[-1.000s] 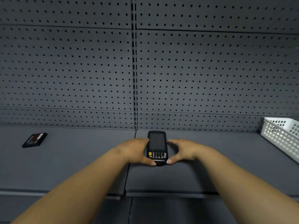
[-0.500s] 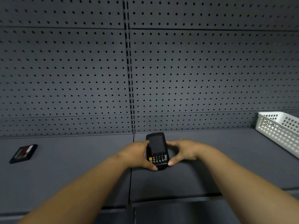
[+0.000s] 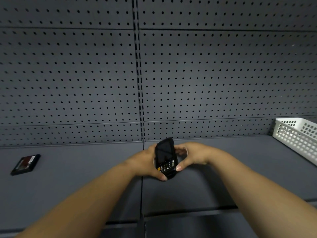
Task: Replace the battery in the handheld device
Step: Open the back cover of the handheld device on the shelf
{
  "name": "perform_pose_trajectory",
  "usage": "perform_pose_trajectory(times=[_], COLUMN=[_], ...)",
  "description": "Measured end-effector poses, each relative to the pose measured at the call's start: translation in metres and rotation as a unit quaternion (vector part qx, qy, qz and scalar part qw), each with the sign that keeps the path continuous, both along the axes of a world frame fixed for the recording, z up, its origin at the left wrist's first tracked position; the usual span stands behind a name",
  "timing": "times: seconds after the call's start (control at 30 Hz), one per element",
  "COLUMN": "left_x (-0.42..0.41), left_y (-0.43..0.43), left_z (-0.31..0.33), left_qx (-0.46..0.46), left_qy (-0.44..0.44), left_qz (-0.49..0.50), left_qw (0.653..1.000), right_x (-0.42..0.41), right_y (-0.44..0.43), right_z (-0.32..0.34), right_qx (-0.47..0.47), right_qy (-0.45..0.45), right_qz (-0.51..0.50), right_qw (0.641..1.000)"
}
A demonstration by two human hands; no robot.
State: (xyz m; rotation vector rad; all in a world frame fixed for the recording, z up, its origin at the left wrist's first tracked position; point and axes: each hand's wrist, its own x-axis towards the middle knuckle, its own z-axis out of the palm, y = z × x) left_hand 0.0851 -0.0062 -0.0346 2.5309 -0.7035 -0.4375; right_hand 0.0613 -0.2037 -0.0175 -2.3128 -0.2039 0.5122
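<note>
Two bare hands hold the black handheld device [image 3: 165, 158] above the grey shelf [image 3: 85, 182], screen and keypad facing up, slightly tilted. The left hand [image 3: 145, 162] curls its fingers closed around the device's left edge, thumb at the lower corner; the right hand [image 3: 192, 156] closes on its right edge, thumb beside the keypad. Well to the device's left a black battery [image 3: 25, 164] lies flat. Far to its right sits a white basket [image 3: 298, 139].

A dark grey pegboard wall [image 3: 205, 74] fills the back, split by a slotted upright [image 3: 139, 83]. Below runs a grey shelf [image 3: 77, 177]. Light is dim and even.
</note>
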Motion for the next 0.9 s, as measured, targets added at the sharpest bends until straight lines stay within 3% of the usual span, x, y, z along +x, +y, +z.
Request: perform_pose_trajectory(times=[0.3,0.5,0.9], left_x=[0.005,0.007,0.013], left_y=[0.002,-0.002,-0.004], left_z=[-0.001,0.002,-0.001], left_qx=[0.019,0.021,-0.024], left_qy=[0.026,0.013,0.048], left_qz=[0.013,0.003,-0.01], left_qw=[0.999,1.0,0.999], right_x=[0.008,0.006,0.011], right_y=[0.007,0.006,0.004], right_z=[0.003,-0.002,-0.009], right_qx=[0.022,0.11,0.143], right_qy=[-0.014,-0.004,0.028], right_qz=[-0.015,-0.045,-0.071], right_qw=[1.0,0.993,0.987])
